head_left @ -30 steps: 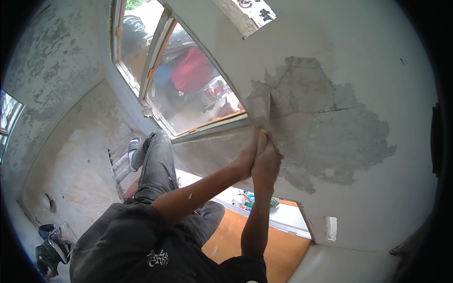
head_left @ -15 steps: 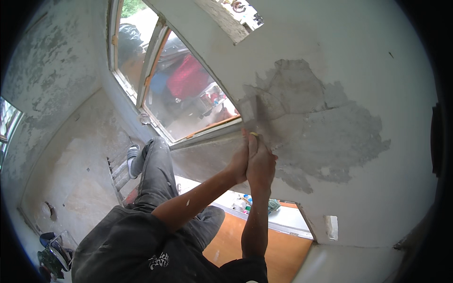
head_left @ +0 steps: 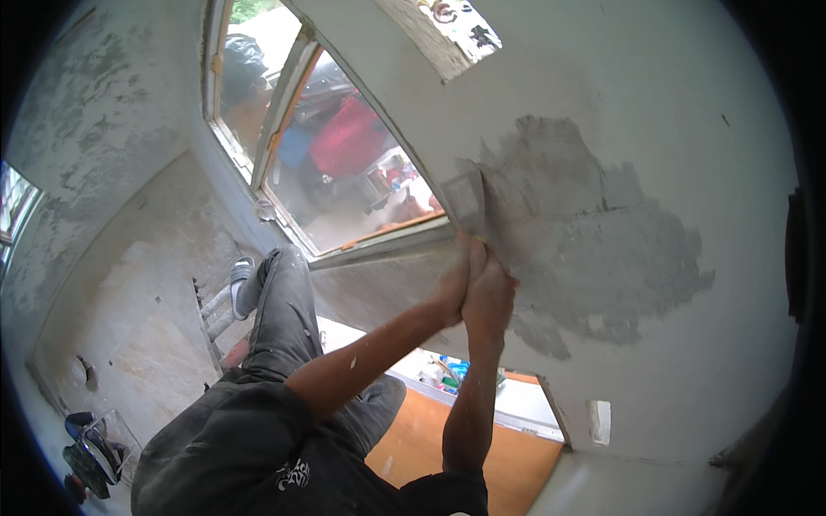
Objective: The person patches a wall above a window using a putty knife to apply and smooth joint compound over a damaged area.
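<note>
Both my hands are together on the handle of a wide putty knife [head_left: 467, 201], its flat blade against the wall [head_left: 723, 361] beside the window frame. My right hand [head_left: 490, 297] is wrapped round the handle, slightly blurred. Pressed against its left side, my left hand [head_left: 453, 288] is closed as well; the fingers of the two overlap and hide most of the handle. To the right of the blade spreads a rough grey patch [head_left: 619, 258] with ragged edges and a crack line, on the paler wall surface.
A window [head_left: 344, 163] with cloudy panes stands left of the blade. Below my arms is an opening with an orange-brown panel [head_left: 516, 469]. My leg [head_left: 288, 310] rests near a slatted wooden piece [head_left: 215, 314]. A rectangular hole [head_left: 460, 39] pierces the wall above.
My hands and the putty knife have shifted a little to the right in the picture. The blade shows its flat face more now. The whole view has also moved slightly.
</note>
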{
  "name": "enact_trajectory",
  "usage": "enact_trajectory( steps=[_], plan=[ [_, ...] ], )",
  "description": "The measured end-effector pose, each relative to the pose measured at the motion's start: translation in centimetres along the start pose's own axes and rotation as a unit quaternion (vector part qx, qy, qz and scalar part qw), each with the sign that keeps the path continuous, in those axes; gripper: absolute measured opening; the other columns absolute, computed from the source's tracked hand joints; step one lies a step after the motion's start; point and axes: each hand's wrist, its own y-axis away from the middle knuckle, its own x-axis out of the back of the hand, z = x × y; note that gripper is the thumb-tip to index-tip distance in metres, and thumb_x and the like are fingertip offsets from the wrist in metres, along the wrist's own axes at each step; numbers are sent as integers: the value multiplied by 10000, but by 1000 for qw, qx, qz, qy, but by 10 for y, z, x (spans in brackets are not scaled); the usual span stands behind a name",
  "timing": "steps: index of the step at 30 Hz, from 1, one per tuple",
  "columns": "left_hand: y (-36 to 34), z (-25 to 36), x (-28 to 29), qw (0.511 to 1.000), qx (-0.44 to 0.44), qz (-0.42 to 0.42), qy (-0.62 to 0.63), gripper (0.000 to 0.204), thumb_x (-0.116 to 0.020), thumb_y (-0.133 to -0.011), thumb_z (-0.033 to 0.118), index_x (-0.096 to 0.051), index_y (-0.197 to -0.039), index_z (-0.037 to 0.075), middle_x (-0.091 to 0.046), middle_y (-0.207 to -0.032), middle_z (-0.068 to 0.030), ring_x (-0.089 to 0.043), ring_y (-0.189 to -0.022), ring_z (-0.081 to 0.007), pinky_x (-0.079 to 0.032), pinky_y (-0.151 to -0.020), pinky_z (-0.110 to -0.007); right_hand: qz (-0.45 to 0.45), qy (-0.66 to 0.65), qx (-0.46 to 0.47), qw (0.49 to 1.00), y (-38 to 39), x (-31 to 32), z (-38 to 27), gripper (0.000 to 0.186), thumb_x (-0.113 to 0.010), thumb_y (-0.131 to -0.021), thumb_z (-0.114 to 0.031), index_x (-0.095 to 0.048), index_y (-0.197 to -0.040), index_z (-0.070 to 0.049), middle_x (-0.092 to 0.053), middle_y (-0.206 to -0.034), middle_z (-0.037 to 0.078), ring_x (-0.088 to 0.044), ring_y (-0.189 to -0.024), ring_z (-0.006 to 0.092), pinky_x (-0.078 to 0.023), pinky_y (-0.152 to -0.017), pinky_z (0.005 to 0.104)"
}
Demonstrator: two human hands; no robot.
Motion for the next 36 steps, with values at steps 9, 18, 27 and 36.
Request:
enact_trajectory(
  steps=[9,18,27,36],
  plan=[
    [-28,-29,25,993,-103,-6,52,531,-385,-912,585,-560,-1166,153,-594,-1073,0,-552,-1015,-139,-468,-906,-332,-8,46,36,998,-1,19,-18,503,-345,-949,-490,-598,-1123,-92,-640,-1037,205,-613,-951,407,-489,-832,482],
    [6,-3,-23,991,-62,-82,87,580,-267,-933,618,-480,-1100,105,-584,-998,-84,-588,-993,-263,-484,-877,-398,-7,22,15,1000,19,48,-37,485,-351,-958,-444,-613,-1087,-57,-624,-1018,243,-581,-981,426,-462,-856,466],
    [18,15,-35,995,2,-30,92,657,-192,-903,673,-479,-1000,90,-588,-929,-119,-615,-903,-248,-529,-770,-411,3,62,13,998,2,27,-20,480,-361,-957,-451,-598,-1131,-72,-627,-1066,216,-590,-983,434,-472,-857,479],
    [11,6,-27,995,-26,-32,85,660,-205,-914,662,-481,-1023,73,-595,-972,-143,-613,-935,-274,-521,-798,-404,5,53,23,998,-2,26,-15,486,-351,-959,-463,-597,-1126,-79,-632,-1042,215,-598,-971,428,-481,-845,478]
  ],
)
